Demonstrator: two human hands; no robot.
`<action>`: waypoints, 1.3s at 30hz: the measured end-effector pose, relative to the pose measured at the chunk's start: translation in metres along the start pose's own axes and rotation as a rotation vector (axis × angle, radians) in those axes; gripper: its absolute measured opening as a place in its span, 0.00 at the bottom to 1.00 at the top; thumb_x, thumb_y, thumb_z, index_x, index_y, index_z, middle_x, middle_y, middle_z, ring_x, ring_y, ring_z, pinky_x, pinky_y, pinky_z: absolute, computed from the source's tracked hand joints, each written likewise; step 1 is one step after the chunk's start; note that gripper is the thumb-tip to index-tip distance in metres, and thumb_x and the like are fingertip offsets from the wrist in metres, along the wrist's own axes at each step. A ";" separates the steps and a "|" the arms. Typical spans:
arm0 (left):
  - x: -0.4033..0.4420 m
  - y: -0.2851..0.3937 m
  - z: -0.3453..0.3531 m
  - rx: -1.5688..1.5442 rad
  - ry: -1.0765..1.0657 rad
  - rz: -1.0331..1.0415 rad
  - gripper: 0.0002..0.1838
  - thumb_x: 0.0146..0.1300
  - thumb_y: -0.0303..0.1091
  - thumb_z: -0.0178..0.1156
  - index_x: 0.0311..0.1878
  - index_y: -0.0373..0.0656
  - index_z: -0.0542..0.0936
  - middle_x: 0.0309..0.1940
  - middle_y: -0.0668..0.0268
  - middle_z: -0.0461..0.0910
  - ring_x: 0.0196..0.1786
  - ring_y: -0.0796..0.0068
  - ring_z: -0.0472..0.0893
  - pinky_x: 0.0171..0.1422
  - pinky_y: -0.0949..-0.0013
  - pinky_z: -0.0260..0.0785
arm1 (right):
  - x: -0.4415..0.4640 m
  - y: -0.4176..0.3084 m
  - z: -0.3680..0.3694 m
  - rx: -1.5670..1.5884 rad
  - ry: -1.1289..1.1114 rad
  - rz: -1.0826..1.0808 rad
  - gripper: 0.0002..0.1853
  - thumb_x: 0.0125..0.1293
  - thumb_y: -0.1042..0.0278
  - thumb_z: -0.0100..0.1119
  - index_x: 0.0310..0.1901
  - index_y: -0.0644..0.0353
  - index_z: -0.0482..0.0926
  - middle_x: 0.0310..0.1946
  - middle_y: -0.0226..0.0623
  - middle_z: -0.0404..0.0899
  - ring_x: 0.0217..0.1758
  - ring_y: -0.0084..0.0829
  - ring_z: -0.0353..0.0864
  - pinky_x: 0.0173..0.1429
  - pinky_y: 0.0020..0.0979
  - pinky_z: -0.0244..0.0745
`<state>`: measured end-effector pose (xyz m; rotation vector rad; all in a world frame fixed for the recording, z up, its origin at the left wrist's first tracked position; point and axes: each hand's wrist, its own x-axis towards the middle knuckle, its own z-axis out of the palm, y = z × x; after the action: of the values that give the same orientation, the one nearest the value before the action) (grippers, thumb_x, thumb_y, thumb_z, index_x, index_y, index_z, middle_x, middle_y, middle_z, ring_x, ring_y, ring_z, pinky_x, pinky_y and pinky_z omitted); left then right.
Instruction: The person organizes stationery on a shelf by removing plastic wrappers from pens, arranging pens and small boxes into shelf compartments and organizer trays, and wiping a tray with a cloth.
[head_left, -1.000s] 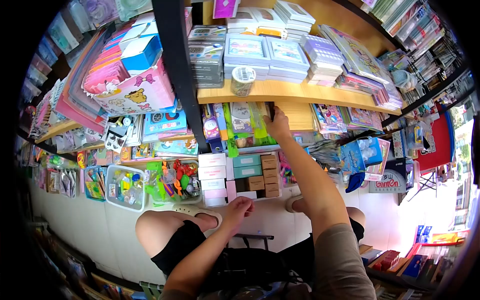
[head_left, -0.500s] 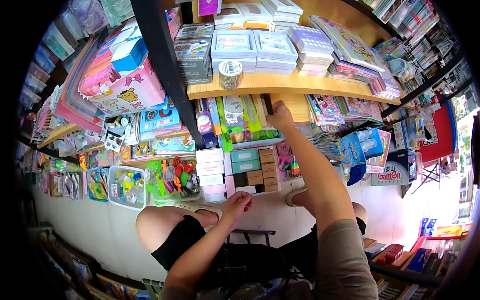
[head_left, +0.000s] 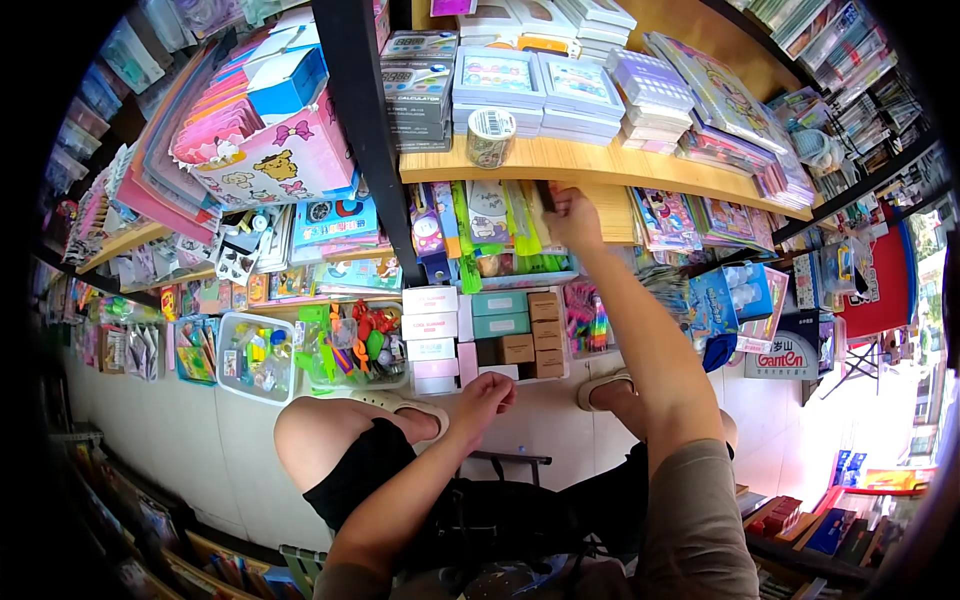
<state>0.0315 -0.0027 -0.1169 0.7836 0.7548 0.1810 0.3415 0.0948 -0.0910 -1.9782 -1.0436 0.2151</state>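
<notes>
My right hand (head_left: 575,218) reaches into the lower shelf, its fingers closed on a dark narrow item (head_left: 545,196) beside green-edged packets (head_left: 521,220). Bare wood of the lower shelf (head_left: 612,215) shows to its right. My left hand (head_left: 487,396) hangs in front of the small boxes with its fingers curled together; whether anything is inside cannot be made out. Just beyond it is a bin of white, pink, teal and brown boxes (head_left: 500,326).
Above, a wooden shelf (head_left: 600,174) bears a tape roll (head_left: 491,138), calculator boxes (head_left: 418,105) and stacked boxed sets. A black post (head_left: 365,130) stands left. Plastic bins of toys (head_left: 255,357) sit on the floor. A Ganten carton (head_left: 782,347) is at right.
The view has shifted slightly. My right hand stays at the lower shelf by the dark item, and my left hand remains near the boxes with its fingers curled.
</notes>
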 end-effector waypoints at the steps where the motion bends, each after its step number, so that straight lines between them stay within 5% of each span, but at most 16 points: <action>1: 0.000 -0.001 0.000 -0.003 0.000 0.007 0.07 0.63 0.36 0.51 0.35 0.44 0.75 0.29 0.72 0.76 0.32 0.82 0.74 0.38 0.78 0.65 | -0.003 -0.006 0.000 -0.058 -0.059 -0.040 0.18 0.42 0.73 0.67 0.35 0.68 0.73 0.23 0.37 0.72 0.23 0.26 0.70 0.30 0.27 0.68; 5: -0.002 0.001 0.002 0.010 0.027 0.012 0.07 0.63 0.36 0.51 0.35 0.45 0.75 0.29 0.72 0.76 0.32 0.82 0.74 0.38 0.78 0.65 | -0.019 -0.028 -0.016 -0.308 -0.002 -0.135 0.17 0.49 0.63 0.64 0.35 0.67 0.75 0.28 0.46 0.76 0.30 0.35 0.77 0.35 0.31 0.71; 8: -0.001 0.002 0.002 0.023 0.046 0.001 0.06 0.63 0.36 0.51 0.35 0.45 0.75 0.29 0.72 0.75 0.32 0.82 0.74 0.38 0.78 0.65 | -0.042 -0.021 -0.048 -0.139 -0.021 -0.059 0.16 0.51 0.60 0.62 0.34 0.66 0.76 0.34 0.53 0.74 0.40 0.48 0.75 0.44 0.39 0.70; 12: -0.003 0.004 0.004 0.024 0.029 0.009 0.06 0.63 0.36 0.52 0.35 0.45 0.75 0.29 0.72 0.75 0.33 0.82 0.74 0.38 0.78 0.64 | -0.111 0.006 -0.113 -0.205 -0.187 0.060 0.12 0.53 0.62 0.59 0.28 0.64 0.75 0.27 0.49 0.76 0.32 0.46 0.76 0.36 0.39 0.70; 15: -0.004 0.002 0.009 0.050 0.044 -0.018 0.06 0.63 0.36 0.51 0.35 0.45 0.75 0.29 0.72 0.75 0.33 0.82 0.73 0.38 0.78 0.64 | -0.197 0.064 -0.132 -0.455 -0.507 0.335 0.07 0.55 0.67 0.55 0.32 0.62 0.76 0.25 0.43 0.78 0.30 0.41 0.78 0.36 0.37 0.71; 18: 0.001 -0.009 0.009 0.106 0.039 -0.034 0.06 0.63 0.35 0.51 0.35 0.45 0.74 0.29 0.72 0.75 0.33 0.82 0.74 0.38 0.78 0.64 | -0.269 0.113 -0.128 -0.833 -1.243 0.185 0.18 0.54 0.57 0.55 0.44 0.57 0.78 0.41 0.47 0.77 0.47 0.43 0.76 0.49 0.39 0.70; 19: 0.002 -0.011 0.010 0.118 0.049 -0.030 0.06 0.63 0.35 0.51 0.35 0.44 0.74 0.29 0.72 0.75 0.33 0.81 0.74 0.38 0.78 0.64 | -0.261 0.061 -0.132 -1.038 -1.447 -0.015 0.22 0.56 0.54 0.55 0.48 0.61 0.75 0.46 0.47 0.75 0.51 0.44 0.74 0.52 0.39 0.68; 20: 0.002 -0.014 0.012 0.132 0.057 -0.031 0.06 0.63 0.35 0.51 0.36 0.44 0.74 0.29 0.72 0.75 0.33 0.81 0.74 0.38 0.77 0.64 | -0.246 0.013 -0.135 -0.884 -1.598 0.149 0.26 0.57 0.52 0.53 0.51 0.63 0.71 0.48 0.48 0.74 0.54 0.44 0.71 0.55 0.39 0.66; 22: 0.004 -0.019 0.015 0.151 0.061 -0.050 0.06 0.62 0.34 0.51 0.36 0.43 0.74 0.30 0.71 0.75 0.33 0.81 0.75 0.37 0.77 0.65 | -0.276 0.064 -0.101 -0.439 -1.221 0.054 0.27 0.58 0.49 0.51 0.52 0.62 0.71 0.46 0.47 0.75 0.52 0.44 0.72 0.54 0.39 0.66; 24: 0.006 -0.025 0.015 0.155 0.068 -0.087 0.06 0.62 0.33 0.52 0.37 0.43 0.74 0.30 0.71 0.76 0.33 0.80 0.75 0.37 0.77 0.65 | -0.268 0.054 -0.082 -0.317 -0.917 -0.053 0.24 0.58 0.51 0.51 0.50 0.60 0.71 0.43 0.45 0.76 0.48 0.44 0.74 0.51 0.40 0.68; 27: 0.012 -0.029 0.017 0.181 0.102 -0.122 0.07 0.63 0.36 0.53 0.36 0.43 0.75 0.29 0.71 0.75 0.31 0.82 0.74 0.36 0.79 0.65 | -0.249 0.039 -0.085 -0.240 -0.849 0.141 0.21 0.57 0.54 0.52 0.46 0.61 0.71 0.40 0.45 0.77 0.45 0.44 0.75 0.49 0.41 0.69; 33: 0.018 -0.037 0.030 0.172 0.122 -0.202 0.07 0.63 0.36 0.53 0.38 0.43 0.75 0.30 0.71 0.76 0.32 0.83 0.74 0.37 0.78 0.65 | -0.246 0.095 -0.087 -0.445 -1.114 0.090 0.20 0.57 0.55 0.52 0.45 0.62 0.71 0.36 0.44 0.77 0.43 0.44 0.76 0.48 0.42 0.69; 39: 0.015 -0.037 0.053 0.137 0.137 -0.206 0.08 0.63 0.36 0.53 0.40 0.43 0.75 0.32 0.71 0.76 0.35 0.83 0.74 0.40 0.79 0.65 | -0.215 0.076 -0.100 -0.236 -1.049 0.126 0.22 0.56 0.53 0.55 0.43 0.64 0.72 0.39 0.52 0.76 0.45 0.47 0.75 0.49 0.42 0.68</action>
<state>0.0739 -0.0533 -0.1263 0.8227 0.9796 -0.0034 0.2998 -0.1464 -0.1360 -2.1420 -1.6185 1.3536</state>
